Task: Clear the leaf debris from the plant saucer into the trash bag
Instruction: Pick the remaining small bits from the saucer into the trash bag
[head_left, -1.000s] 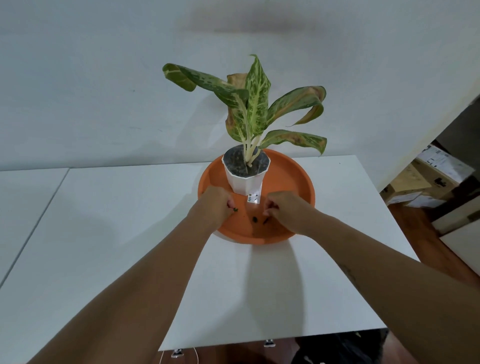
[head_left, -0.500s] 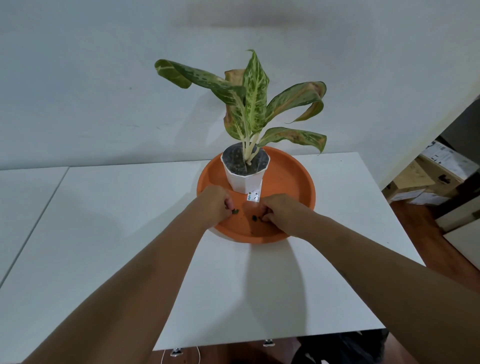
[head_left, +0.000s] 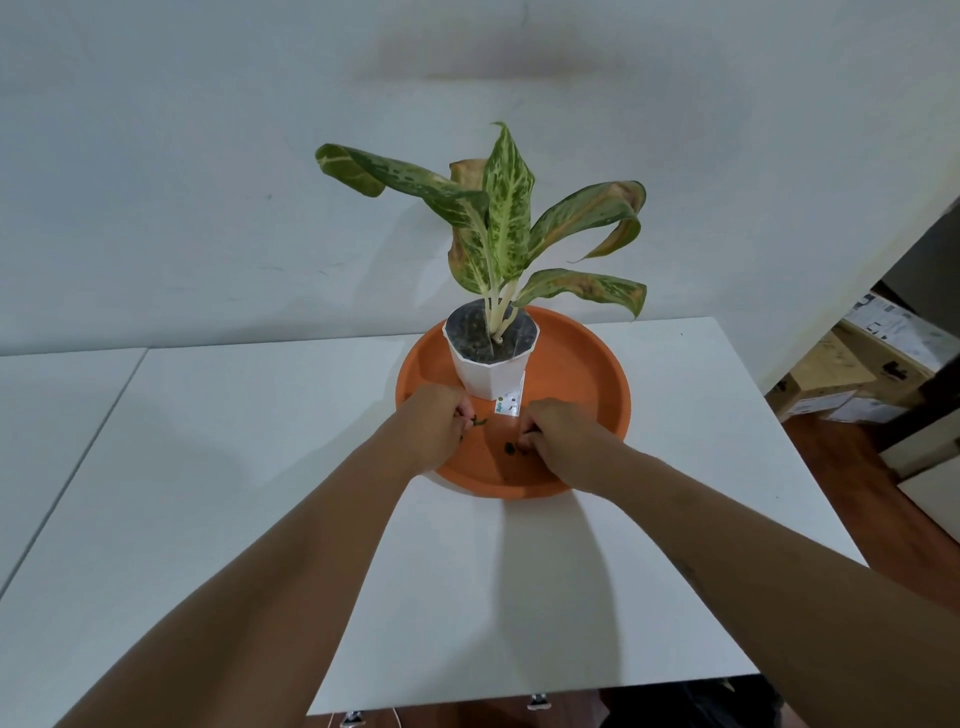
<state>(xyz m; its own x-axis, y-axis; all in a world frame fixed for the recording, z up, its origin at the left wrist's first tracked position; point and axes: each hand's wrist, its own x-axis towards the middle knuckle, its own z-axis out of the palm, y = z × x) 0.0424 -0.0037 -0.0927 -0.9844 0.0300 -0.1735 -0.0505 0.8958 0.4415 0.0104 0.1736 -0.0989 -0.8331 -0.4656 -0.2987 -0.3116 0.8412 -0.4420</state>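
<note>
An orange plant saucer (head_left: 576, 379) sits on the white table (head_left: 260, 467) and carries a white pot (head_left: 491, 371) with a variegated plant. Both my hands are inside the saucer's near half, in front of the pot. My left hand (head_left: 434, 421) has its fingers curled, and a small green leaf bit (head_left: 479, 422) is pinched at its fingertips. My right hand (head_left: 558, 434) is curled too, its fingertips pinching down on dark leaf bits (head_left: 511, 446) lying on the saucer floor. A white label hangs from the pot between my hands.
The table ends close to the saucer's right side, with cardboard boxes (head_left: 831, 374) on the wooden floor beyond. A dark, bag-like shape (head_left: 691, 706) shows under the table's front edge. A second white table (head_left: 52, 405) adjoins on the left.
My right hand has slid left along the saucer floor onto the dark bits. My left hand has stayed at the green bit. The view has shifted slightly.
</note>
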